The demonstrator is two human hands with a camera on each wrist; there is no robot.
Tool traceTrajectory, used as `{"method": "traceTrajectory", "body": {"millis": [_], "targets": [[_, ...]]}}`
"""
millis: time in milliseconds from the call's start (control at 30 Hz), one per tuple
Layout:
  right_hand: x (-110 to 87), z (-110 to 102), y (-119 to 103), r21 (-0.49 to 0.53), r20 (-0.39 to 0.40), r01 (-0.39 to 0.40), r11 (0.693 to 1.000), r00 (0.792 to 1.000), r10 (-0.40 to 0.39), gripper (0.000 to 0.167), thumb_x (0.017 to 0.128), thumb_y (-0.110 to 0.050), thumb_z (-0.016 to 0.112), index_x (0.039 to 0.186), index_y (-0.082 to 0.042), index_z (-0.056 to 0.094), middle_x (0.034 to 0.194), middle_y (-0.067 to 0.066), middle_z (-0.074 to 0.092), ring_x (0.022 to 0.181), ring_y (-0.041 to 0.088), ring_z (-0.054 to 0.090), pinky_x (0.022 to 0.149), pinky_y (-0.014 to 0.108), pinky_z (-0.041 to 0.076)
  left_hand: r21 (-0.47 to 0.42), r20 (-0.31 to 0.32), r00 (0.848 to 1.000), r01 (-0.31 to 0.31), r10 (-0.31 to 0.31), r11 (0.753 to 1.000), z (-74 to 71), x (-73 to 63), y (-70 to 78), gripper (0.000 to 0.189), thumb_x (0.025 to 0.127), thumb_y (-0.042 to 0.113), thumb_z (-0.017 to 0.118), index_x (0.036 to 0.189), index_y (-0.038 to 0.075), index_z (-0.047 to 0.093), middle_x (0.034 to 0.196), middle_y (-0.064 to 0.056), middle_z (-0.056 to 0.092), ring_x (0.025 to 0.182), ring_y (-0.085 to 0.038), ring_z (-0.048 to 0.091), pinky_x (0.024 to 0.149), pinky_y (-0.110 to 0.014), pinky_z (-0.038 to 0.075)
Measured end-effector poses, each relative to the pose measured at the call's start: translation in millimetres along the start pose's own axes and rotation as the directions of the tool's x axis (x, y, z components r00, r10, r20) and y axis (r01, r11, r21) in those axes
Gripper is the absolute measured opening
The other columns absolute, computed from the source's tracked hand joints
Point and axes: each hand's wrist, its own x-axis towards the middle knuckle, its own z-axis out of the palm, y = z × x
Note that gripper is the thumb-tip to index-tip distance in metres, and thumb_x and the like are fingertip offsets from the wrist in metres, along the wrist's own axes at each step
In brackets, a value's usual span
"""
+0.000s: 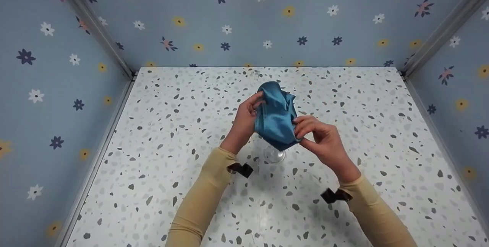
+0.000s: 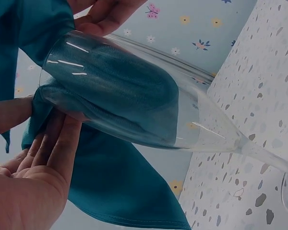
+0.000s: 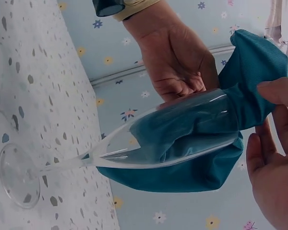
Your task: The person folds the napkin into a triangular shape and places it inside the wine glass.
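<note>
A teal satin napkin (image 1: 277, 117) is tucked into a clear champagne flute and spreads out over its rim. From above, only the round foot (image 1: 274, 155) of the flute shows below the cloth. In the left wrist view the flute's bowl (image 2: 192, 124) has gathered cloth inside, and a loose flap (image 2: 129, 187) hangs outside it. My left hand (image 1: 244, 121) holds the napkin's left side near the rim, thumb and fingers on the fabric. My right hand (image 1: 323, 138) pinches the lower right edge of the napkin between thumb and fingers. The flute stands upright on its foot (image 3: 19, 175).
The white speckled tabletop (image 1: 172, 163) extends around the flute. Blue flower-patterned panels (image 1: 244, 21) rise at the back and on both sides. Each wrist wears a small dark camera mount (image 1: 240, 169) over a tan sleeve (image 1: 202, 201).
</note>
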Motion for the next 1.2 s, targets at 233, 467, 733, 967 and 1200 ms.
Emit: {"method": "traceTrajectory", "body": {"millis": [233,467,733,967,1200], "targets": [[-7.3,0.2,-1.4,-0.091,0.006,-0.006,0.996,1.000,0.007,0.032,0.075,0.031,0.058,0.076,0.001,0.067,0.090,0.017,0.067,0.113,0.036,0.047,0.101,0.046,0.035,-0.069,0.069,0.996,-0.054,0.059,0.996,-0.3,-2.7,-1.0,0.064,0.089,0.002,0.066,0.145,-0.001,0.034,0.121,-0.020,0.059,0.109,-0.029,0.061,0.089,-0.040,0.051],[-11.9,-0.1,-1.9,-0.137,-0.047,-0.099,0.986,0.995,0.093,0.021,0.080,0.025,0.058,0.077,0.006,0.067,0.086,0.016,0.069,0.111,0.032,0.050,0.099,0.043,0.039,-0.038,0.042,0.997,-0.066,0.068,0.997,1.4,-3.0,-2.2,0.061,0.088,0.003,0.068,0.142,-0.001,0.040,0.118,-0.021,0.060,0.106,-0.028,0.063,0.087,-0.038,0.052],[-19.9,-4.8,16.5,-0.142,-0.097,-0.140,0.980,0.987,0.127,0.018,0.085,0.015,0.060,0.084,0.000,0.069,0.088,0.016,0.067,0.109,0.030,0.053,0.102,0.039,0.037,0.081,-0.040,0.978,-0.202,0.205,0.976,1.3,-4.7,0.6,0.054,0.083,0.003,0.073,0.131,-0.002,0.049,0.104,-0.019,0.057,0.096,-0.030,0.061,0.086,-0.040,0.052],[-14.7,1.8,4.4,-0.022,-0.206,-0.213,0.977,0.957,0.204,0.009,0.092,0.004,0.057,0.097,0.010,0.063,0.094,0.021,0.063,0.096,0.032,0.057,0.093,0.041,0.041,0.372,0.050,0.870,-0.472,0.491,0.799,2.2,-12.8,33.8,0.029,0.093,-0.011,0.051,0.121,-0.011,0.056,0.126,-0.027,0.050,0.124,-0.039,0.041,0.104,-0.048,0.033],[-9.6,7.4,-1.5,-0.086,-0.264,-0.351,0.933,0.910,0.318,0.014,0.087,-0.001,0.069,0.099,0.004,0.065,0.096,0.017,0.062,0.094,0.027,0.055,0.091,0.039,0.040,0.462,0.262,0.888,-0.458,0.377,0.759,0.8,-13.5,43.4,0.034,0.090,-0.014,0.054,0.121,-0.003,0.063,0.127,-0.017,0.059,0.132,-0.033,0.041,0.115,-0.046,0.011]]}}
